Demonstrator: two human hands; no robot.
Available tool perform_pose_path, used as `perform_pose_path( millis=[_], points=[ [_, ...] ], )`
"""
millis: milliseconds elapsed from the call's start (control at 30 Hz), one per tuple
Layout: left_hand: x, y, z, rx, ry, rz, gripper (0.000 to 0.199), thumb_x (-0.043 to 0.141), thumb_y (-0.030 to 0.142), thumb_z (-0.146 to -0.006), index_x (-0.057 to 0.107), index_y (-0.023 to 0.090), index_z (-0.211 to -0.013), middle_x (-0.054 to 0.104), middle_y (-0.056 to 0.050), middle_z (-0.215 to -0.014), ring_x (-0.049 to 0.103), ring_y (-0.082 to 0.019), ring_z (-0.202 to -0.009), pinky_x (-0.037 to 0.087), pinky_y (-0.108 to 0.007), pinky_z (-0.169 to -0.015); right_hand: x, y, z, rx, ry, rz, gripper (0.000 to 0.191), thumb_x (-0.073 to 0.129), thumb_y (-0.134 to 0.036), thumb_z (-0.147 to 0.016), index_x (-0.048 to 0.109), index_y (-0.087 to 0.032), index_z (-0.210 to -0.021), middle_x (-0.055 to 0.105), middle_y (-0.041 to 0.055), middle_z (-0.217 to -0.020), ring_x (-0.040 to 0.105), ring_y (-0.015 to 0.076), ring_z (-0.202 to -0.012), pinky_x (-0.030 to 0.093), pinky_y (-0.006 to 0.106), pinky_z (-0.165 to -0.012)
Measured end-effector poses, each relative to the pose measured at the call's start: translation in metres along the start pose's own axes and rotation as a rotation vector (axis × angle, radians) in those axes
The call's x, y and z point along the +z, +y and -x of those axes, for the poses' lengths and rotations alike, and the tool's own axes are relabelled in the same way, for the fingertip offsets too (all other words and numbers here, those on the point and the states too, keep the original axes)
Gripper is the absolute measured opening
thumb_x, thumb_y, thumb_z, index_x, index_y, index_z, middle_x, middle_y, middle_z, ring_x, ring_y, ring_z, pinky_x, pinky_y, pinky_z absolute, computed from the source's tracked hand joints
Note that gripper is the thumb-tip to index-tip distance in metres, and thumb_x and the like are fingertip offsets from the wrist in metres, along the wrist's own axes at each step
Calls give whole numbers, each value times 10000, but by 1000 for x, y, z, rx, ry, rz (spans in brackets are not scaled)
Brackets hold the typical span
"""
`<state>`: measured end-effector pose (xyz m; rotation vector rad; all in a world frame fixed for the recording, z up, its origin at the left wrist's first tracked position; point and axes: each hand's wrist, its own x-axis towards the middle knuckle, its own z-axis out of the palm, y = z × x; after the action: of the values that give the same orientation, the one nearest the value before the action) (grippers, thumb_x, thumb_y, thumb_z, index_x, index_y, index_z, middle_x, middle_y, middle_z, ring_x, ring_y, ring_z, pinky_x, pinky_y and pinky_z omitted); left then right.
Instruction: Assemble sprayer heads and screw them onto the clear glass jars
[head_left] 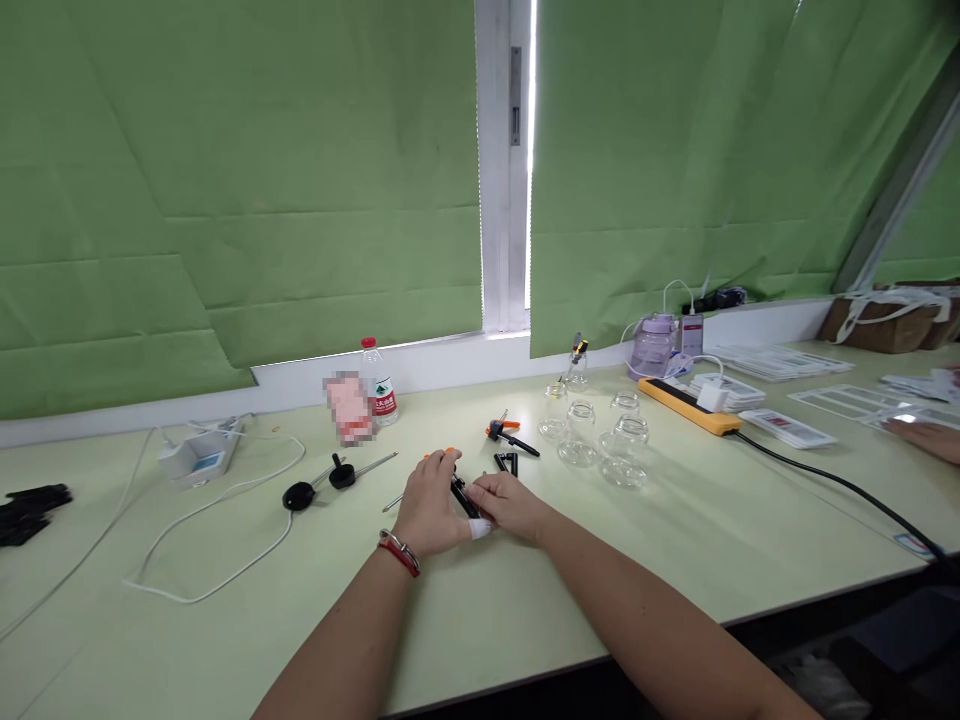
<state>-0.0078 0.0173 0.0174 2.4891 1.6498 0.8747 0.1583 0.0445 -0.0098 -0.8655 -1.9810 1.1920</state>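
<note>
My left hand, with a white wrap on the thumb, curls round a black tool with orange parts near the table's middle. Pressed against the same tool from the right are the closed fingers of my right hand. My fingers hide part of the tool. Just beyond my right hand are short black pieces, and behind them lies a black and orange clamp-like item. Left of my hands rest two black round pieces, one with a metal rod, the other on a white cable.
Several glass jars stand right of my hands. Farther right are an orange power strip and a person's hand. A water bottle stands at the back. Black gloves lie far left. The table's front edge is near my forearms.
</note>
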Motion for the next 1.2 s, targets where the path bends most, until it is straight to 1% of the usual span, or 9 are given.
perform_pose_path(
  millis=[100,200,400,533,633,800,933,1067,1200],
  points=[
    [1,0,0,8,29,-37,884,736,437,-501,415,198,-1289,469,-140,-1278,448,-359,-1179,357,-465,-997,2,-1,0,42,-109,-76,441,463,-511,-871,610,-147,-671,464,-42,-488,404,89,-449,323,210,-447],
    [1,0,0,21,53,-56,906,733,447,-506,390,194,-1306,436,-155,-1318,405,-369,-1231,313,-478,-1033,3,-2,0,55,-108,-81,396,496,-484,-854,606,-148,-675,439,-50,-480,373,82,-447,285,206,-438],
    [2,-4,-1,55,158,-40,988,714,380,-576,198,175,-1393,309,-197,-1442,256,-360,-1359,187,-522,-1089,2,0,-2,49,36,-86,342,541,-430,-821,572,-147,-632,407,-59,-491,317,73,-461,255,203,-443],
    [0,-16,-4,-70,205,-19,973,717,381,-609,170,181,-1389,296,-184,-1455,206,-321,-1390,162,-493,-1107,-3,4,-6,52,202,-7,311,518,-411,-823,585,-153,-663,486,-32,-526,392,91,-489,328,212,-483],
    [-1,-29,-5,-246,174,13,892,691,377,-664,190,200,-1380,273,-161,-1472,201,-302,-1395,166,-479,-1108,-10,10,-10,51,360,61,317,470,-423,-847,579,-158,-709,496,-21,-566,405,101,-505,337,221,-494],
    [2,-45,-4,-395,86,71,783,661,365,-711,272,161,-1359,376,-180,-1420,366,-314,-1312,308,-425,-1038,-23,21,-12,49,547,242,335,438,-455,-863,619,-181,-796,483,-27,-570,425,125,-527,332,229,-498],
    [7,-48,-4,-451,15,107,780,693,337,-674,333,159,-1343,404,-159,-1423,385,-308,-1298,322,-375,-1017,-31,25,-17,60,632,428,319,442,-415,-871,679,-202,-862,563,0,-656,497,158,-621,371,250,-565],
    [10,-50,-4,-482,-31,127,778,702,337,-647,368,187,-1332,413,-138,-1430,397,-312,-1290,324,-368,-1004,-37,23,-29,49,687,627,228,522,-309,-843,723,-204,-853,614,48,-917,510,198,-882,374,290,-791],
    [8,-51,-3,-507,-64,141,788,698,371,-630,378,196,-1329,454,-153,-1400,437,-331,-1259,357,-378,-961,-39,22,-42,84,675,795,215,566,-318,-831,743,-203,-788,592,63,-957,471,212,-897,331,320,-809]
  ],
)
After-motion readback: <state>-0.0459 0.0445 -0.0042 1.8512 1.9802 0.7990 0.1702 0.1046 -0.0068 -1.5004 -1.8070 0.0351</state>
